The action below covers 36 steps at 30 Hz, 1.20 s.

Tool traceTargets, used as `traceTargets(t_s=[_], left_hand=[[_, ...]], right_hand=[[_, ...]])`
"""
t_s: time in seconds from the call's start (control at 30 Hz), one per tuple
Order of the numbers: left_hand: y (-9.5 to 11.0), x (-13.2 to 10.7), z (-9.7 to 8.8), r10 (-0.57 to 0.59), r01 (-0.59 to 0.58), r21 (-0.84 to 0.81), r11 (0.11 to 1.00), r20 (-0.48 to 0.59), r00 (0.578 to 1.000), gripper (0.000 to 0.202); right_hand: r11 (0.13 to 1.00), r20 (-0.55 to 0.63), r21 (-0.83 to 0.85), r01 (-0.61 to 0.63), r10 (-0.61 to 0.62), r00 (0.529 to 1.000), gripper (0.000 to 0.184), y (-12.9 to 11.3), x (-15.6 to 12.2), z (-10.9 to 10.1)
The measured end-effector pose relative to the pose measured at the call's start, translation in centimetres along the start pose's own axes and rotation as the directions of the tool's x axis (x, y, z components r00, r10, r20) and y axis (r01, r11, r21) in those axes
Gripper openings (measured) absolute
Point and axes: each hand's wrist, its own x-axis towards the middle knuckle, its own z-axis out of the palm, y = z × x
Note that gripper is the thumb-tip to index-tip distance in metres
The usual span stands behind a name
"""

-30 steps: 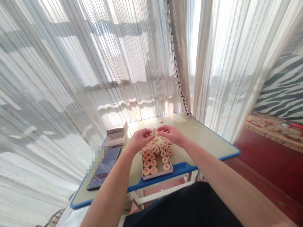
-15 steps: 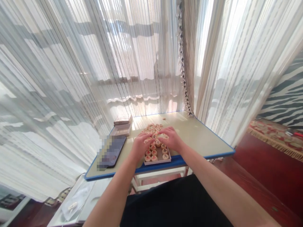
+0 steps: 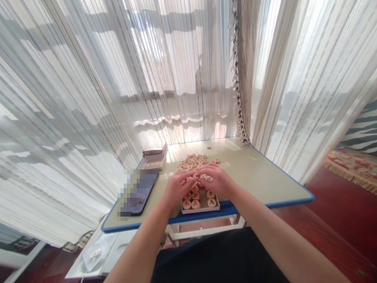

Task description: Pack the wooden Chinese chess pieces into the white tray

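A shallow white box lies at the near edge of the table, with round wooden chess discs marked in red and black laid in rows inside it. My left hand and my right hand rest side by side over the far half of the box, fingers curled down onto several discs and pinching them. Behind my hands a loose heap of more discs lies on the tabletop. One stray disc sits farther back.
The cream table with a blue rim stands against sheer curtains. A dark phone lies at the left, and a stack of flat boxes behind it. A red floor and patterned rug are at the right.
Both hands have drawn back from the loose heap toward me and now sit over the box. The camera has tilted and shifted, so the table shows a little more to the right.
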Motion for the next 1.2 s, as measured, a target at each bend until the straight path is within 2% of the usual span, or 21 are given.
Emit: traceTargets(t_s=[0.1, 0.2, 0.33, 0.43, 0.6, 0.77, 0.83, 1.07, 1.2], left_hand=[[0.2, -0.1, 0.2, 0.019, -0.019, 0.007, 1.000, 0.046, 0.999, 0.027], [0.5, -0.2, 0.2, -0.002, 0.002, 0.051, 0.999, -0.002, 1.000, 0.034], [0.7, -0.2, -0.1, -0.004, 0.015, 0.127, 0.992, -0.092, 0.996, 0.023], [0.5, -0.1, -0.2, 0.010, 0.006, 0.151, 0.989, -0.108, 0.994, 0.020], [-0.1, -0.1, 0.1, 0.011, 0.004, 0.140, 0.990, -0.106, 0.994, 0.016], [-1.0, -0.2, 0.7, -0.171, 0.186, 0.064, 0.980, -0.189, 0.967, 0.026], [-1.3, -0.2, 0.9, -0.206, 0.218, 0.039, 0.975, -0.195, 0.959, 0.028], [-1.5, -0.1, 1.0, -0.230, 0.242, 0.044, 0.969, -0.189, 0.955, 0.026], [-1.5, 0.0, 0.9, -0.232, 0.249, 0.084, 0.965, -0.174, 0.957, 0.023]], right_hand=[[0.998, 0.029, 0.024, -0.051, 0.050, 0.998, 0.010, -0.1, -0.1, -0.7], [0.993, 0.115, 0.042, -0.112, 0.106, 0.988, 0.012, -0.2, -0.2, -1.5], [0.986, 0.239, 0.031, -0.166, 0.154, 0.959, 0.030, -0.4, -0.2, -2.0], [0.987, 0.308, -0.003, -0.160, 0.153, 0.939, 0.023, -0.4, -0.2, -2.1], [0.980, 0.337, -0.037, -0.193, 0.194, 0.921, 0.020, -0.5, -0.2, -1.9], [0.975, 0.378, -0.053, -0.216, 0.220, 0.900, 0.021, -0.4, -0.2, -1.6], [0.973, 0.380, -0.064, -0.222, 0.230, 0.896, 0.020, -0.4, -0.2, -1.5], [0.971, 0.417, -0.075, -0.226, 0.236, 0.878, 0.017, -0.4, -0.2, -1.2], [0.972, 0.395, -0.065, -0.226, 0.233, 0.889, 0.017, -0.5, -0.2, -1.3]])
